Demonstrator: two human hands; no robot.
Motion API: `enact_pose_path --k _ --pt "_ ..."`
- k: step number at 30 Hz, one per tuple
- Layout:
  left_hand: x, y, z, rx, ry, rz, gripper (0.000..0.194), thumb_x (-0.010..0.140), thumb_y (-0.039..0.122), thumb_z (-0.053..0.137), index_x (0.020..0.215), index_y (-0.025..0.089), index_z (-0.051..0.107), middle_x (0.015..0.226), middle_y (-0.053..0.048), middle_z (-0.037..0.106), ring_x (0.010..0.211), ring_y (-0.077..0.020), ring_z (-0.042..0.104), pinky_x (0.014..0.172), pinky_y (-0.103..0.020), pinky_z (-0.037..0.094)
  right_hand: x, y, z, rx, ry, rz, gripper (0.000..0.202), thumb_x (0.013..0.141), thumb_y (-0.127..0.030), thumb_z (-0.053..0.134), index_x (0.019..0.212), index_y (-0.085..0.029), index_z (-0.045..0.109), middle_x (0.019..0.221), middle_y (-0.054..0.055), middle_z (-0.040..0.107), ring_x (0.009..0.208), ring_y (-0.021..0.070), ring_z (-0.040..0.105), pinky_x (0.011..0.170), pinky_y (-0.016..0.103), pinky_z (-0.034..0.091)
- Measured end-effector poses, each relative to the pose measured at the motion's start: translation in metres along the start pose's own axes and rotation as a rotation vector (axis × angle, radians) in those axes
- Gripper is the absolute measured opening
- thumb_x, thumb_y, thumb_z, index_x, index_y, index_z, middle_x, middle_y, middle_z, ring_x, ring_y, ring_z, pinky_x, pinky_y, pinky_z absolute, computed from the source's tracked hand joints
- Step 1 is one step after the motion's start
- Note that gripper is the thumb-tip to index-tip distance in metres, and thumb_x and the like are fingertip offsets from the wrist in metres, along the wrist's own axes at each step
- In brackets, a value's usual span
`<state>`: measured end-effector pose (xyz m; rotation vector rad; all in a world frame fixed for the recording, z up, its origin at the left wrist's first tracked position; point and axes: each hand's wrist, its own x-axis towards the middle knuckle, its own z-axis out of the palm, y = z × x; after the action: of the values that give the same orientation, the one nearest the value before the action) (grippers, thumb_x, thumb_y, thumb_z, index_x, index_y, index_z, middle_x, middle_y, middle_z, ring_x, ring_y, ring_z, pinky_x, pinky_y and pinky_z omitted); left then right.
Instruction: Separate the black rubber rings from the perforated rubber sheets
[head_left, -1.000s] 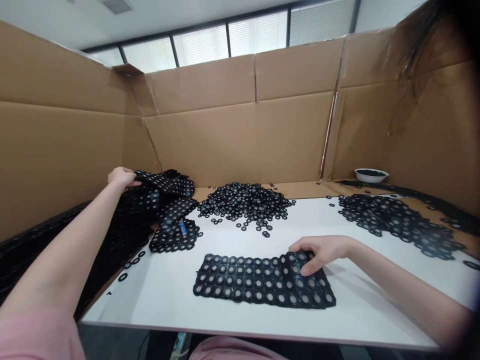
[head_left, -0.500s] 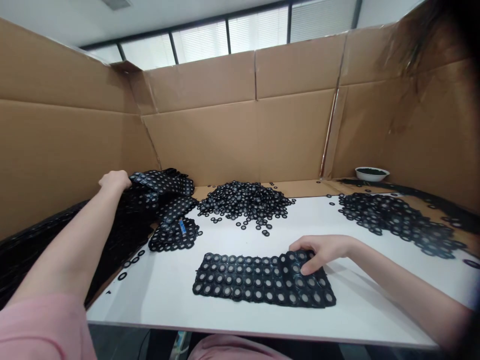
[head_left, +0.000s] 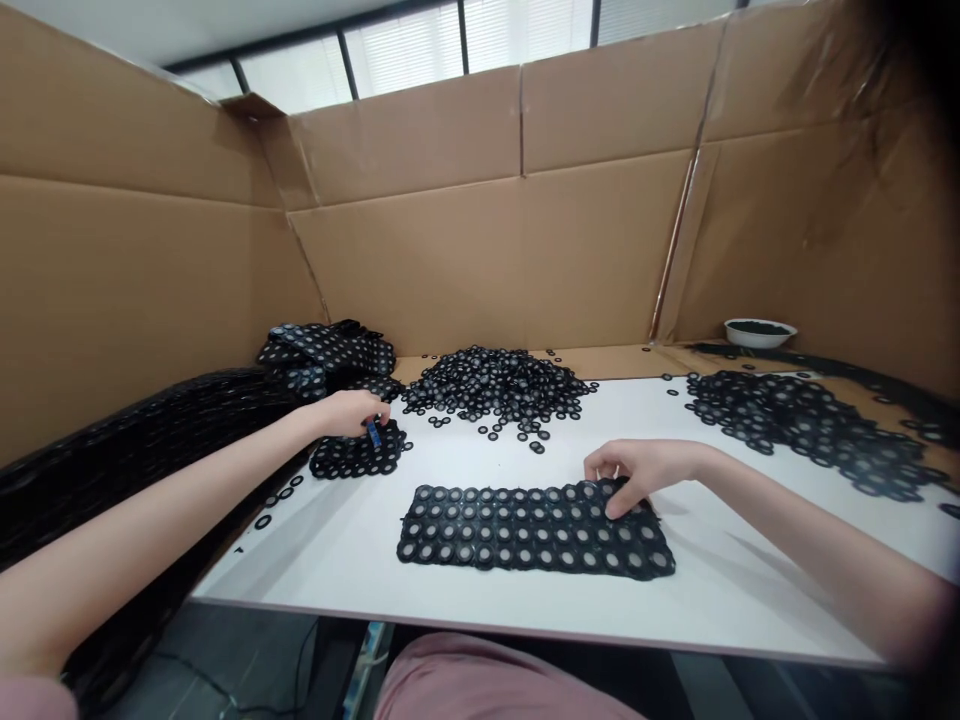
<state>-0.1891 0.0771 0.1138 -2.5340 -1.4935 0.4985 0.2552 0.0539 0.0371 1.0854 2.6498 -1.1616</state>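
Sheet (head_left: 534, 535) toward six o'clock: black, ring-patterned in four rows, pale-centred. Right hand (head_left: 641, 472) pinches it. Left hand (head_left: 349, 412): grip unclear.

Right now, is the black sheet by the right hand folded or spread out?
Spread out: the black sheet lies flat on the white tabletop, its rows of rings showing; the right hand touches its far side.

The sheet (head_left: 534, 533) lies on the table (head_left: 330, 550) — ring pile (head_left: 499, 388) behind, bowl (head_left: 759, 340) at back right.

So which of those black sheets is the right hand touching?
The flat sheet near the front of the table; the other sheets lie piled at left.
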Motion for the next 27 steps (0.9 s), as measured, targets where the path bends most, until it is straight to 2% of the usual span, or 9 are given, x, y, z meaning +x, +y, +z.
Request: enact_pose_path --k 3,6,12,16,18,20,24,27 --pt "0.001 0.003 0.019 0.032 -0.02 -0.007 0.035 0.065 0.005 0.048 0.091 0.021 0.064 0.089 -0.006 0.065 0.085 -0.0206 0.059 0.062 -0.023 0.037 0.0 0.002 -0.001 0.004 0.003 0.017 0.045 0.059 -0.046 0.073 0.09 -0.016 0.059 0.086 0.003 0.057 0.074 0.0165 0.053 0.062 0.024 0.041" --pt "0.001 -0.001 0.024 0.029 -0.003 0.033 0.029 0.067 0.005 0.046 0.084 0.021 0.063 0.085 -0.005 0.064 0.08 -0.019 0.059 0.06 -0.023 0.034 -0.003 0.005 -0.004 0.023 0.003 0.014 0.049 0.057 -0.041 0.075 0.096 -0.016 0.06 0.086 0.003 0.057 0.072 0.0155 0.052 0.059 0.023 0.041" --pt "0.006 -0.011 0.022 -0.045 0.051 0.126 0.019 0.066 0.007 0.047 0.071 0.019 0.061 0.078 -0.002 0.061 0.074 -0.0164 0.055 0.062 -0.024 0.034 -0.01 0.013 -0.009 0.085 -0.005 -0.048 0.047 0.059 -0.033 0.074 0.1 -0.015 0.062 0.087 0.003 0.059 0.073 0.0146 0.053 0.062 0.023 0.042" --pt "0.013 -0.004 0.008 -0.18 0.164 0.177 0.008 0.069 0.013 0.051 0.066 0.018 0.057 0.072 -0.001 0.058 0.071 -0.0144 0.052 0.065 -0.023 0.036 -0.013 0.017 -0.009 0.071 0.034 -0.073 0.05 0.057 -0.034 0.076 0.102 -0.016 0.064 0.091 0.004 0.06 0.075 0.015 0.054 0.064 0.023 0.043" --pt "0.017 0.011 -0.003 -0.324 0.232 0.221 0.008 0.074 0.02 0.053 0.067 0.017 0.055 0.074 -0.001 0.058 0.07 -0.0131 0.051 0.065 -0.022 0.038 -0.015 0.018 -0.009 0.05 0.053 -0.076 0.049 0.057 -0.033 0.076 0.102 -0.016 0.065 0.088 0.003 0.06 0.074 0.0146 0.054 0.063 0.023 0.043" --pt "0.022 0.035 -0.015 -0.522 0.313 0.239 0.013 0.078 0.027 0.055 0.072 0.016 0.054 0.075 -0.001 0.058 0.069 -0.0123 0.051 0.065 -0.022 0.039 -0.016 0.017 -0.008 0.027 0.074 -0.068 0.05 0.057 -0.033 0.076 0.102 -0.016 0.065 0.084 0.003 0.061 0.072 0.0144 0.054 0.062 0.022 0.042" --pt "0.034 0.1 -0.029 -0.928 0.403 0.307 0.018 0.078 0.031 0.06 0.075 0.015 0.052 0.076 -0.001 0.057 0.069 -0.0116 0.053 0.062 -0.022 0.041 -0.018 0.018 -0.007 -0.014 0.107 -0.046 0.049 0.057 -0.032 0.076 0.101 -0.016 0.063 0.076 0.001 0.059 0.067 0.0135 0.052 0.058 0.021 0.039" --pt "0.047 0.151 -0.03 -1.056 0.412 0.416 0.016 0.075 0.025 0.063 0.075 0.015 0.051 0.074 0.0 0.055 0.067 -0.0104 0.051 0.062 -0.021 0.041 -0.017 0.02 -0.006 -0.001 0.123 -0.045 0.045 0.055 -0.035 0.077 0.093 -0.015 0.062 0.071 -0.001 0.055 0.063 0.0122 0.049 0.055 0.021 0.037"
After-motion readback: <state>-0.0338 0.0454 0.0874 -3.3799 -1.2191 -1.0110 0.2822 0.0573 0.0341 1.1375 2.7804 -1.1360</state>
